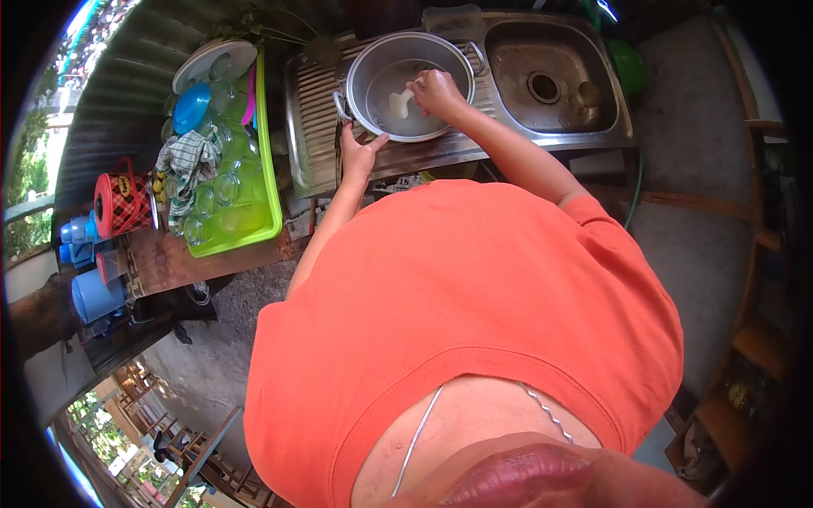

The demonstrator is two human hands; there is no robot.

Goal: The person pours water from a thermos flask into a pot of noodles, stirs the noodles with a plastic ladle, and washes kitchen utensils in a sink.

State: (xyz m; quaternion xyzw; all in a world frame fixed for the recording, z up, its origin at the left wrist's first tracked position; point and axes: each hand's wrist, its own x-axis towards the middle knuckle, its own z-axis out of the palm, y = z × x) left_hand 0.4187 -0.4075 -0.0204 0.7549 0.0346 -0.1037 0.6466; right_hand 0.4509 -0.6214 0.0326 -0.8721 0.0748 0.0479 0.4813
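Observation:
A large metal cooking pot (360, 76) with two loop handles sits on the ribbed drainboard of the sink. My right hand (436, 93) reaches over its near rim, fingers closed around a white paddle-like spoon (400, 103). The spoon's broad end points down into the pot, where the bottom looks cloudy and greyish. At the pot's near left side, my left hand (362, 155) steadies it, thumb against the rim and fingers by the left handle (340, 105); part of its grip is hidden.
Right of the pot lies a steel sink basin (550, 76) with a cup-like item inside. At left, a green tray (273, 195) holds glasses, a blue bowl (192, 108) and a checked cloth (190, 161). A red plaid container (123, 201) and blue plastic jugs (97, 295) stand farther left.

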